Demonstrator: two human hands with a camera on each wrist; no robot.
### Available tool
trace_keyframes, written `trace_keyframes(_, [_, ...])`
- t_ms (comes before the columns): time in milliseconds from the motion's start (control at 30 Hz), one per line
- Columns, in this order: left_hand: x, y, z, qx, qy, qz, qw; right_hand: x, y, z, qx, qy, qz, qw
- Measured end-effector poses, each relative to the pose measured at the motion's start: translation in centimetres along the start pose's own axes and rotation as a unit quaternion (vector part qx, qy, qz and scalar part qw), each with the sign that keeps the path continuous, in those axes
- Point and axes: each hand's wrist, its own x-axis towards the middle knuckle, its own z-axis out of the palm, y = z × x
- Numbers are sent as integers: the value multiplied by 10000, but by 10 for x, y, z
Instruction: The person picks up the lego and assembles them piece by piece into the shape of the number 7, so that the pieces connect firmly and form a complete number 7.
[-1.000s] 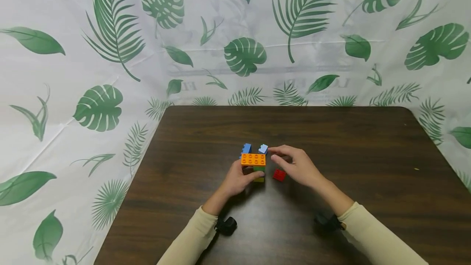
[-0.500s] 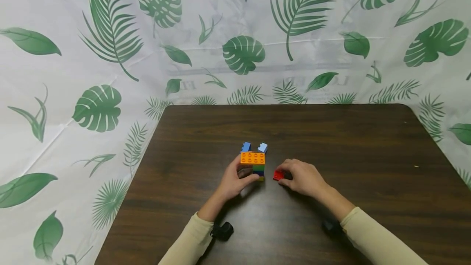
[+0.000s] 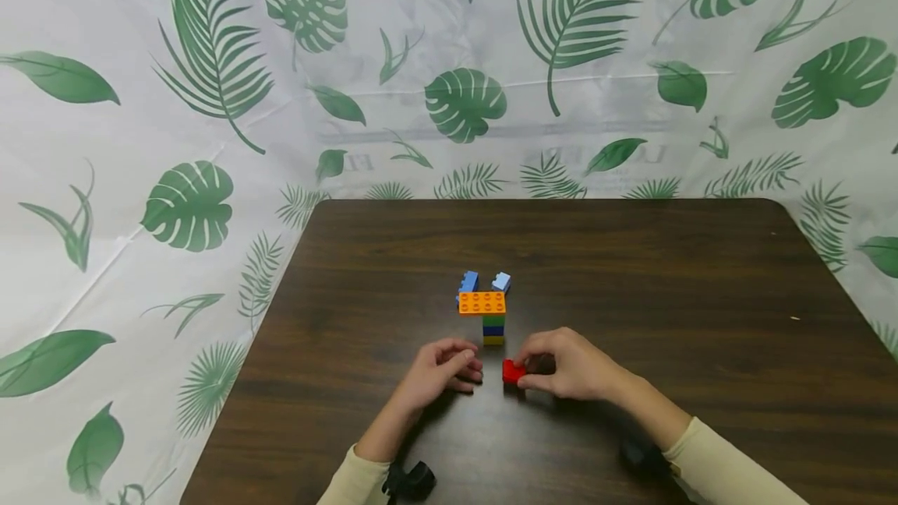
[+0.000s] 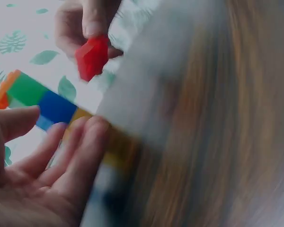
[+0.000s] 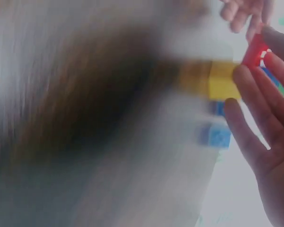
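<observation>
My right hand (image 3: 571,365) pinches a red toy building brick (image 3: 513,372) between thumb and fingers, in front of a stack of bricks. The left wrist view also shows this red brick (image 4: 92,57) at the fingertips. To its left my left hand (image 3: 440,371) holds nothing, its fingers loosely bent, apart from the stack. That stack has a yellow brick (image 3: 493,340) at the bottom, then a dark blue brick (image 3: 493,330) and a green brick (image 3: 494,319). A long orange brick (image 3: 482,302) lies across the top and juts out to the left.
Behind the stack lie a blue brick (image 3: 469,281) and a light blue brick (image 3: 501,281). The dark wooden table (image 3: 631,256) ends at a white leaf-print sheet (image 3: 393,45). Both wrists wear black cameras.
My right hand moved from near the light blue brick to the red brick, gripped it and brought it toward me. My left hand let go of the stack and drew back.
</observation>
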Motion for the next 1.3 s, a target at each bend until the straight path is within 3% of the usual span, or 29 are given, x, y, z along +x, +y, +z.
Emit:
trace_keyframes(100, [-8, -2, 7, -507, -618, -657, 9946, 2, -11, 10, 108, 229, -468, 9986])
trace_keyframes(233, [-15, -4, 17, -974, -788, -861, 9884, 3, -17, 21, -123, 396, -684, 9968])
trace_keyframes(433, [-17, -8, 22, -1207, -224, -859, 9887, 3, -15, 21, -295, 265, -547, 9977])
trace_keyframes(533, [-16, -8, 17, -1259, -11, -904, 9879, 7, -10, 12, -345, 244, -404, 9983])
trace_keyframes(633, [-15, -5, 7, -1414, 172, -862, 9861, 14, -1, -2, -712, 481, -197, 9961])
trace_keyframes(733, [-14, 4, -6, -1627, 324, -684, 9838, 24, 10, -14, -1394, 910, -5, 9860])
trace_keyframes(900, [-8, 25, -22, -1890, 657, -344, 9792, 50, 30, -21, -2480, 1425, -9, 9582])
trace_keyframes(1067, [1, 40, -28, -2041, 996, -133, 9738, 75, 44, -19, -3229, 1069, -130, 9403])
trace_keyframes(1300, [7, 46, -27, -2112, 1024, -102, 9720, 90, 54, -6, -3512, 68, 17, 9363])
